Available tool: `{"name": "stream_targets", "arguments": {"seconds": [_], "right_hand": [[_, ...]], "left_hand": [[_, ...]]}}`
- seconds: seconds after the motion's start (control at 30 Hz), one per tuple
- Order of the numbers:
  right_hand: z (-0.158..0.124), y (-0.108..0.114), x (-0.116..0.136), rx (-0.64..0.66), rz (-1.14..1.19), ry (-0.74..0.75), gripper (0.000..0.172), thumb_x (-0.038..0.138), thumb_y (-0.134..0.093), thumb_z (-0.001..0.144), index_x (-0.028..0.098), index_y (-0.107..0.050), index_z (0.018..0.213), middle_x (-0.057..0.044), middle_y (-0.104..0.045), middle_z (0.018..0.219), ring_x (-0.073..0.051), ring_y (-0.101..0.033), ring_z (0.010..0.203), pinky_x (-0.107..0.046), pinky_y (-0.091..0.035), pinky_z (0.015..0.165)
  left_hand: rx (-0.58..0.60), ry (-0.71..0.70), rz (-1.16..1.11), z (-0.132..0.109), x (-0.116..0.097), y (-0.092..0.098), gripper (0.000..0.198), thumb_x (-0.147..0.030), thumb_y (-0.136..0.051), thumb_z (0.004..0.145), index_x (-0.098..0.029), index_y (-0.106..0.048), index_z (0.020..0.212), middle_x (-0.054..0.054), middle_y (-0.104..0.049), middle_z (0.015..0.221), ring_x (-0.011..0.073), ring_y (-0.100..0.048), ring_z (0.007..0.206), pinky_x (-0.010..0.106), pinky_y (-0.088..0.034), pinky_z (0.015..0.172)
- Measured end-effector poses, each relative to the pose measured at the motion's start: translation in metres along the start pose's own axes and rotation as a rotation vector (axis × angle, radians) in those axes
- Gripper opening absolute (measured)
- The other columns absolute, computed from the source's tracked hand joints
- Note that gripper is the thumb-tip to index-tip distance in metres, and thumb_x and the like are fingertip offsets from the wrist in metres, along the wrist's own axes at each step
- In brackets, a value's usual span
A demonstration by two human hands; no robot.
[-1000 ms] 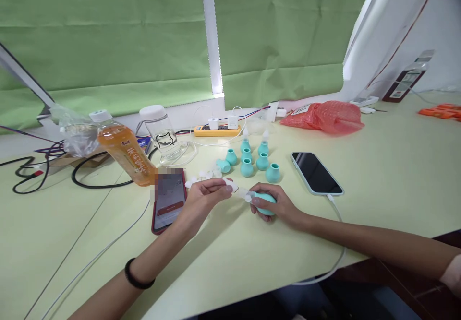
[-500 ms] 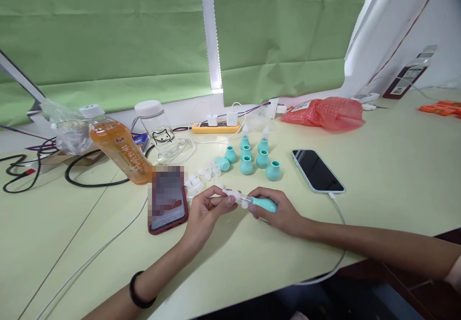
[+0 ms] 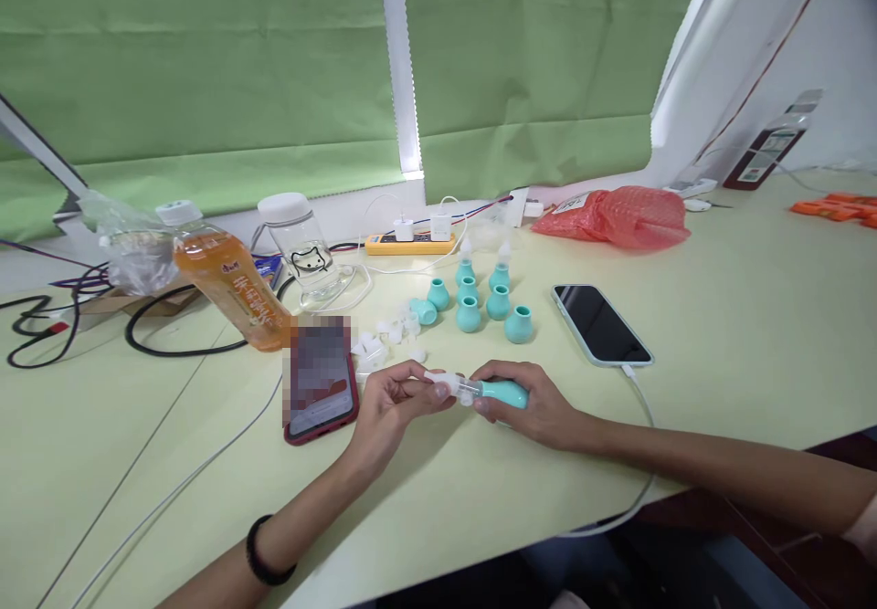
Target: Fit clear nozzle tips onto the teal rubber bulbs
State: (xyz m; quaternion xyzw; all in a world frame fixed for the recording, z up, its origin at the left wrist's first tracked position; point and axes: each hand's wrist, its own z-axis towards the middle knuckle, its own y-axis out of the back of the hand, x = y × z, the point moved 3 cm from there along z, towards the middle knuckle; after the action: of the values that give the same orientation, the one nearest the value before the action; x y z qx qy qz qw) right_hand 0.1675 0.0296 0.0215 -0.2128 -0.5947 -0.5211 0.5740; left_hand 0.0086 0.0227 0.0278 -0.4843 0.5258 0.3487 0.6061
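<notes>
Between my two hands lies a nasal aspirator, with a teal squeeze bulb (image 3: 507, 394), a clear middle piece and a soft white tip (image 3: 442, 381) in one line. My left hand (image 3: 394, 408) is closed, pinching the white tip between thumb and fingers. Wrapped round the teal bulb is my right hand (image 3: 534, 408), its thumb near the clear piece (image 3: 470, 390). Just beyond, several open-necked teal bulbs (image 3: 468, 315) stand on the table, and one teal bulb (image 3: 425, 311) lies on its side. Two at the back carry pale tips (image 3: 504, 255). Loose white and clear parts (image 3: 374, 349) lie left of them.
A red-cased phone (image 3: 321, 390) lies beside my left hand, a charging phone (image 3: 603, 324) to the right. An orange drink bottle (image 3: 229, 280) and a clear cup (image 3: 301, 257) stand back left. Behind are a yellow power strip (image 3: 411, 244) and a red bubble-wrap bag (image 3: 617, 216).
Both hands keep their hold on the aspirator, which sits very slightly lower in view. A small white part on the table beyond the left hand shows more clearly.
</notes>
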Motion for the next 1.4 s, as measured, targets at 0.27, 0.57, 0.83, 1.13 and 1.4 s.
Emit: {"name": "stream_targets", "arguments": {"seconds": [0.27, 0.57, 0.83, 1.13, 1.4], "right_hand": [[0.008, 0.002, 0.005, 0.042, 0.084, 0.118, 0.019, 0.03, -0.054, 0.074, 0.018, -0.048, 0.087, -0.002, -0.05, 0.079, -0.012, -0.049, 0.069, -0.024, -0.042, 0.062], [0.046, 0.027, -0.006, -0.242, -0.273, 0.256, 0.021, 0.036, -0.054, 0.072, 0.017, -0.054, 0.079, -0.005, -0.051, 0.079, -0.015, -0.05, 0.071, -0.026, -0.045, 0.062], [0.047, 0.021, -0.032, -0.357, -0.593, 0.509, 0.04, 0.032, -0.053, 0.074, 0.02, -0.04, 0.109, -0.005, -0.059, 0.085, -0.018, -0.058, 0.076, -0.033, -0.048, 0.068], [0.032, 0.024, -0.013, -0.562, -0.545, 0.781, 0.05, 0.021, -0.061, 0.065, 0.023, -0.034, 0.107, -0.009, -0.046, 0.101, -0.022, -0.049, 0.093, -0.037, -0.046, 0.069], [0.033, 0.013, -0.013, -0.31, -0.771, 0.829, 0.017, 0.019, -0.056, 0.072, 0.02, -0.047, 0.086, -0.002, -0.056, 0.07, -0.016, -0.051, 0.066, -0.03, -0.043, 0.059]], "left_hand": [[-0.018, -0.212, 0.31, 0.001, -0.04, 0.0, 0.027, -0.025, -0.062, 0.066, -0.016, -0.06, 0.092, 0.007, -0.06, 0.102, 0.0196, -0.058, 0.087, 0.031, -0.047, 0.077], [0.23, -0.185, 1.451, 0.011, -0.05, 0.038, 0.027, -0.038, -0.057, 0.065, -0.02, -0.063, 0.084, 0.001, -0.062, 0.063, 0.015, -0.054, 0.058, 0.022, -0.037, 0.052], [0.311, -0.203, 1.569, 0.014, -0.032, 0.037, 0.025, -0.022, -0.048, 0.072, -0.018, -0.059, 0.094, 0.005, -0.062, 0.085, 0.0164, -0.056, 0.074, 0.025, -0.041, 0.064], [0.111, -0.16, 0.844, 0.019, -0.029, 0.032, 0.017, -0.023, -0.052, 0.07, -0.015, -0.057, 0.084, 0.004, -0.06, 0.084, 0.013, -0.057, 0.068, 0.026, -0.048, 0.064], [0.045, 0.051, 0.299, 0.022, -0.018, 0.026, 0.023, -0.027, -0.063, 0.063, -0.011, -0.053, 0.077, 0.003, -0.059, 0.073, 0.0121, -0.058, 0.06, 0.034, -0.052, 0.065]]}}
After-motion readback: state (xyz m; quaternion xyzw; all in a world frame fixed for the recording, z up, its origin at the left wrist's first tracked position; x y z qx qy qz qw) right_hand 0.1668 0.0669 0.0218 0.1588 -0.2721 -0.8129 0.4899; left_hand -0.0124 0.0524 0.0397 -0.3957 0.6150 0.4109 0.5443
